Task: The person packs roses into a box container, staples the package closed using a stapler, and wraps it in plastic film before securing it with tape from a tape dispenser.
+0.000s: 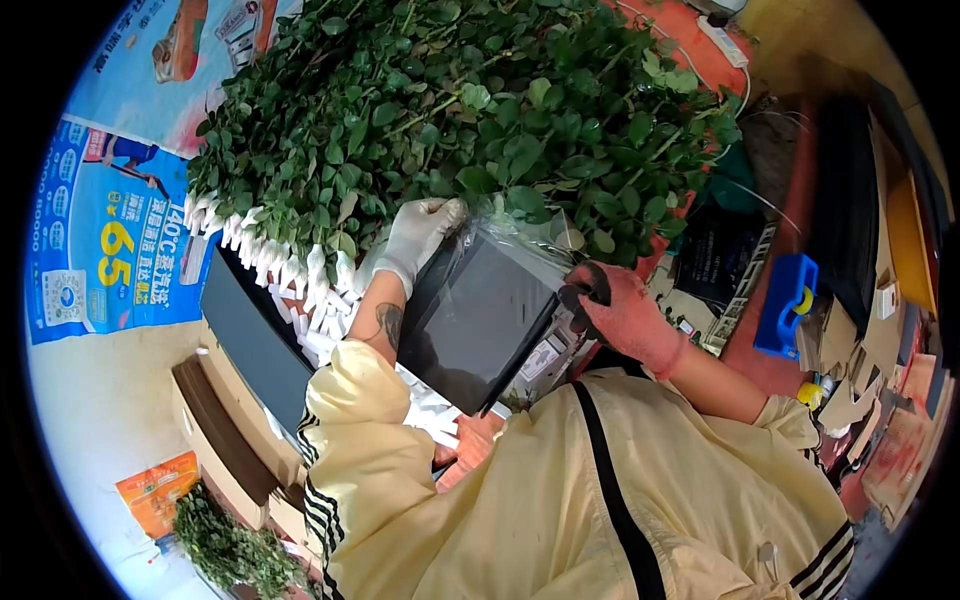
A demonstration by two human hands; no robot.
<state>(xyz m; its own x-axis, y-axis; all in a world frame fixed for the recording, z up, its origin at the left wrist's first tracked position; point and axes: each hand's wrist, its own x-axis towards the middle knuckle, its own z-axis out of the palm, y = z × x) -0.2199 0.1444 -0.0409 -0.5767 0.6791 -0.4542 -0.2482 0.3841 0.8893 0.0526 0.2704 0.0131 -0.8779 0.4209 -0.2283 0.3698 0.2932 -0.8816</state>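
Note:
In front of my body lies a flat dark rectangular panel point(465, 325) with a glossy clear plastic film point(530, 245) over its far end. My left hand point(425, 237), in a white glove, is closed with fingertips pinched on the film at the panel's far left corner. My right hand point(632, 312), in a reddish glove with dark fingertips, is curled shut on the film at the right corner. What lies under its fingers is partly hidden. Just beyond both hands is a big heap of leafy green stems point(450, 110), with white-wrapped ends point(270, 250) along its left side.
White tube-like pieces point(325, 325) lie under and left of the panel. A dark board point(255, 330) and stacked cardboard point(225, 430) stand at left. A blue tape dispenser point(785, 305) is at right, near cardboard scraps. A power strip point(722, 42) and cable lie at the top right.

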